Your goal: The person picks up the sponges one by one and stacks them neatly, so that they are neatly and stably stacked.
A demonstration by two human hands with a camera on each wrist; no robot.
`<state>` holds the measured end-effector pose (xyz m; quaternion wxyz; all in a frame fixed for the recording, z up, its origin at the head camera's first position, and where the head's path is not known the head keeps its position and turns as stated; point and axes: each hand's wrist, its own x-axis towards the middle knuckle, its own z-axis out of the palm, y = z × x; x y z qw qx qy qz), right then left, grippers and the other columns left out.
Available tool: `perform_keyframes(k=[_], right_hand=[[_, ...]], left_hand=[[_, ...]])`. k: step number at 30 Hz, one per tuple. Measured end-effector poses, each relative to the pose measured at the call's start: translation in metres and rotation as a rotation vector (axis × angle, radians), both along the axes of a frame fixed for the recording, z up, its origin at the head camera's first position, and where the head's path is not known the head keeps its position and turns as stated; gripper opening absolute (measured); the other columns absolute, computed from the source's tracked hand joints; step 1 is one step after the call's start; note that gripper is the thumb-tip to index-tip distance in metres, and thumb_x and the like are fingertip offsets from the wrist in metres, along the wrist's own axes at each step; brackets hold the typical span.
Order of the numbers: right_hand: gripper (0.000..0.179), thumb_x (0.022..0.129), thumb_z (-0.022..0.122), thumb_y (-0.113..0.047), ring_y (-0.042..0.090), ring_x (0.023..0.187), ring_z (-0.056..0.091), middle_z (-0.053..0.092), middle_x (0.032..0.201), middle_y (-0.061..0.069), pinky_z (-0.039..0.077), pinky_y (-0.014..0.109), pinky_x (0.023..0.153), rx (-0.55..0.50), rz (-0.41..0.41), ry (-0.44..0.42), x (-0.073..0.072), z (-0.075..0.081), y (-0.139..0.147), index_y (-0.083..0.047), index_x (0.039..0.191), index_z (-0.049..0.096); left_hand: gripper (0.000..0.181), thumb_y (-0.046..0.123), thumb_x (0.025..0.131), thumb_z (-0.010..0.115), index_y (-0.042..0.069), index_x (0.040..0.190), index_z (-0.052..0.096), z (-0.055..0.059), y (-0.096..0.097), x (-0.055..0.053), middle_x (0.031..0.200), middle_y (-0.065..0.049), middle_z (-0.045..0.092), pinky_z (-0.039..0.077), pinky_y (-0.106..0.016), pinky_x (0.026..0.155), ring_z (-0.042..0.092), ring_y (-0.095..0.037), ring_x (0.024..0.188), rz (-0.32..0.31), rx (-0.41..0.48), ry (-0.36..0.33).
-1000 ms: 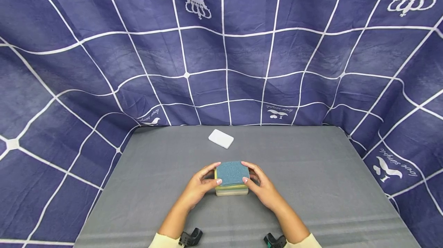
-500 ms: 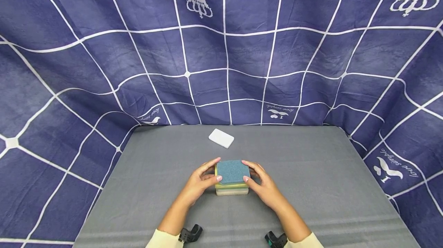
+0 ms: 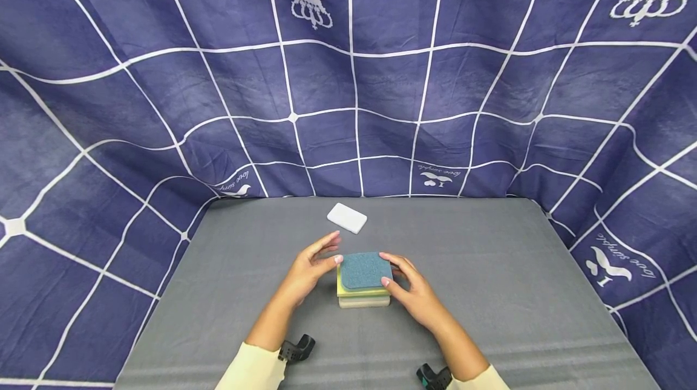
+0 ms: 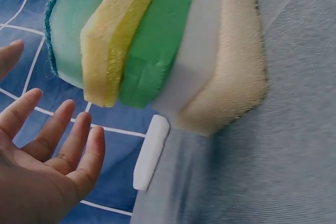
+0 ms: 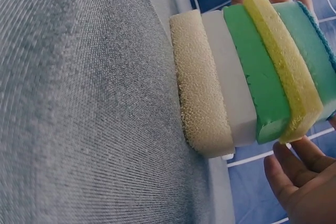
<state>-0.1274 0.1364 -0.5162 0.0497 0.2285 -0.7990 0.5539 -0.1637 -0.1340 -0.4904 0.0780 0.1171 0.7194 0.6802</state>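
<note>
A stack of several sponges stands on the grey table. From the bottom up it has a beige sponge [image 5: 199,87], a white one [image 5: 231,82], a green one [image 5: 257,69], a yellow one [image 5: 286,72], and a blue-topped sponge [image 3: 366,271]. My right hand [image 3: 416,294] holds the blue-topped sponge at its right end, thumb on the near edge and forefinger on the far corner. Beside the left end is my left hand [image 3: 306,269], its fingers loosely spread and apart from the stack; the left wrist view shows its palm and fingers holding nothing.
Behind the stack, a loose white sponge [image 3: 346,218] lies flat on the grey table cover [image 3: 463,239]. A blue curtain [image 3: 381,87] with white grid lines encloses the back and both sides.
My left hand has let go of the blue-topped sponge and moved away to the left and slightly back. The right hand stays at the stack's right end.
</note>
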Motion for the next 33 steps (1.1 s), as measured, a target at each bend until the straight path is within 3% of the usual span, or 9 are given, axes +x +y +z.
perform_keyframes(k=[7,11,17,24,29,33], right_hand=[[0.049,0.100,0.063,-0.015,0.024,0.137,0.050,0.052,0.148,0.003,0.046,0.053,0.108,-0.001,0.001,-0.002,0.001,0.000,0.001,-0.021,0.147,0.050],[0.049,0.101,0.063,-0.016,0.023,0.137,0.050,0.052,0.148,0.003,0.046,0.052,0.108,0.005,-0.002,-0.010,0.002,0.001,0.000,-0.022,0.147,0.050],[0.048,0.101,0.062,-0.017,0.023,0.137,0.050,0.051,0.149,0.003,0.045,0.052,0.109,0.015,0.000,-0.018,0.002,0.001,0.001,-0.023,0.147,0.050],[0.048,0.101,0.062,-0.018,0.024,0.137,0.050,0.051,0.149,0.003,0.045,0.054,0.108,0.020,-0.001,-0.027,0.001,0.001,0.000,-0.023,0.148,0.049],[0.050,0.100,0.063,-0.012,0.022,0.135,0.051,0.051,0.149,0.006,0.047,0.047,0.108,0.041,-0.022,-0.027,0.003,0.002,-0.002,-0.018,0.148,0.049],[0.049,0.099,0.062,-0.007,0.029,0.134,0.051,0.051,0.147,0.013,0.048,0.042,0.108,0.050,-0.030,-0.011,0.006,0.010,-0.004,-0.008,0.147,0.049]], left_hand=[[0.052,0.023,0.099,0.066,0.016,0.149,0.051,0.009,0.003,-0.021,0.147,-0.011,0.056,0.045,-0.033,0.110,0.050,-0.033,0.139,0.030,-0.033,0.006],[0.053,0.021,0.100,0.064,0.010,0.150,0.049,0.010,0.004,-0.033,0.146,-0.013,0.056,0.046,-0.035,0.110,0.048,-0.039,0.140,0.021,-0.010,0.011],[0.053,0.018,0.100,0.063,0.005,0.149,0.048,0.007,0.004,-0.049,0.148,-0.022,0.053,0.051,-0.038,0.106,0.052,-0.035,0.136,0.049,0.016,-0.014],[0.051,0.011,0.099,0.062,0.002,0.147,0.049,0.006,0.003,-0.067,0.147,-0.026,0.052,0.046,-0.053,0.110,0.054,-0.035,0.134,0.091,0.058,-0.026],[0.050,0.016,0.100,0.062,0.001,0.146,0.051,0.003,0.003,-0.078,0.146,-0.026,0.053,0.045,-0.053,0.110,0.055,-0.028,0.131,0.125,0.016,-0.042],[0.049,0.017,0.100,0.063,0.002,0.145,0.053,0.002,0.004,-0.085,0.145,-0.026,0.053,0.046,-0.053,0.110,0.056,-0.026,0.129,0.141,0.009,-0.064]])
